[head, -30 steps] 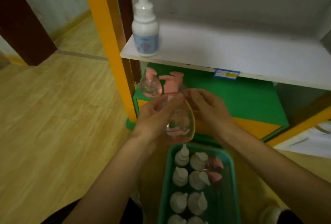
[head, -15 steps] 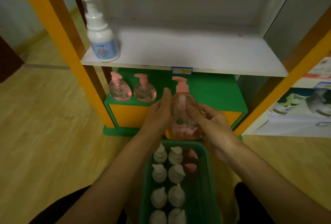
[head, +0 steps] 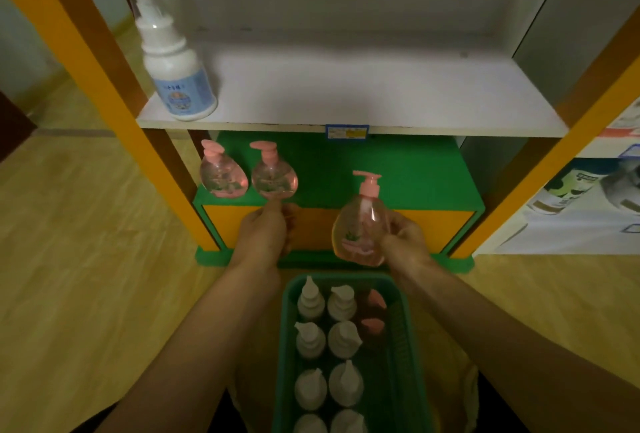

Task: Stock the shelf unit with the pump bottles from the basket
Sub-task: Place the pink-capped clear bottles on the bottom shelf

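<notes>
Since half a second ago my left hand (head: 265,230) has let go and hangs loosely curled, empty, my right hand (head: 403,235) alone grips the pink bottle (head: 360,225) just above the basket (head: 408,346), which holds many more bottles.

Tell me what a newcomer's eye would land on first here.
The pink pump bottle gripped in the right hand, in front of the green bottom shelf. Next, the two pink bottles at that shelf's left end, the left hand just below them, and the green basket of white-pump bottles nearest the camera.

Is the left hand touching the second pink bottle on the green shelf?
Cannot tell. In the head view the left hand has a fingertip reaching the base of the second pink bottle on the green shelf, but no contact or gap shows plainly.
</notes>
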The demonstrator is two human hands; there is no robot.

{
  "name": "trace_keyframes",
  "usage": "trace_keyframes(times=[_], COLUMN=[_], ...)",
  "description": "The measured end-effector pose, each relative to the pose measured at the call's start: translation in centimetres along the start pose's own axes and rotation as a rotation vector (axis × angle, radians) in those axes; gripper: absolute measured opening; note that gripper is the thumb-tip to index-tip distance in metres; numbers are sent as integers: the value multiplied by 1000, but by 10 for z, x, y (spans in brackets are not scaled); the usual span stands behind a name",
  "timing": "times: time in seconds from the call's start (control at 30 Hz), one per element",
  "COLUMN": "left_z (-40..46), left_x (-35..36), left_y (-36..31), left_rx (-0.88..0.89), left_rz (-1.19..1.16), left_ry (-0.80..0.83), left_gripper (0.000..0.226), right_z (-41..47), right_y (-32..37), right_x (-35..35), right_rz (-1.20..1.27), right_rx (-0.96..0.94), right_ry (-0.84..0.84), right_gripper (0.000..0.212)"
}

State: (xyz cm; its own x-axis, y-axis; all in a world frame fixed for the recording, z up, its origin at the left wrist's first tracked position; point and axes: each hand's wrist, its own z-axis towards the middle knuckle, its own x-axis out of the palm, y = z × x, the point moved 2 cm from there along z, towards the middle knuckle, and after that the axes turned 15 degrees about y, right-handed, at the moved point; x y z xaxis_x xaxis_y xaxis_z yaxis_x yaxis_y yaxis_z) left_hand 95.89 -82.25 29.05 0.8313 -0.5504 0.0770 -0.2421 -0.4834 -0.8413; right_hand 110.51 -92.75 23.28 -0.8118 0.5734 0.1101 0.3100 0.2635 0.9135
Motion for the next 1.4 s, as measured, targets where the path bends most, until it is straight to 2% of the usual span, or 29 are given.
trace_keyframes(times=[0.43,0.57,0.77,1.0,1.13,1.3,1.4], left_z=[17,19,18,15,14,11,7], left_x=[-4,-1,-8,-3,2,14,24], left_y=[-10,-11,-15,-14,-14,-12,-7], left_rx=[-38,-35,17,10,5,3,4], left_rz=[-75,-78,-108,-101,-90,-33,11], left_ry=[40,48,45,74,91,122,136], left_gripper=[30,30,30,29,26,25,23], right_z=[121,141,152,152,135,102,71], right_y=[4,1,0,-3,-1,-12,-21], right_x=[22,21,21,23,17,-17,-48], right_rz=[-297,-367,-408,-462,-500,-507,-593], right_rx=[-227,-253,-301,-248,-243,-235,-181], right_ry=[37,13,34,51,-35,-114,-67], right_gripper=[41,41,48,54,66,49,40])
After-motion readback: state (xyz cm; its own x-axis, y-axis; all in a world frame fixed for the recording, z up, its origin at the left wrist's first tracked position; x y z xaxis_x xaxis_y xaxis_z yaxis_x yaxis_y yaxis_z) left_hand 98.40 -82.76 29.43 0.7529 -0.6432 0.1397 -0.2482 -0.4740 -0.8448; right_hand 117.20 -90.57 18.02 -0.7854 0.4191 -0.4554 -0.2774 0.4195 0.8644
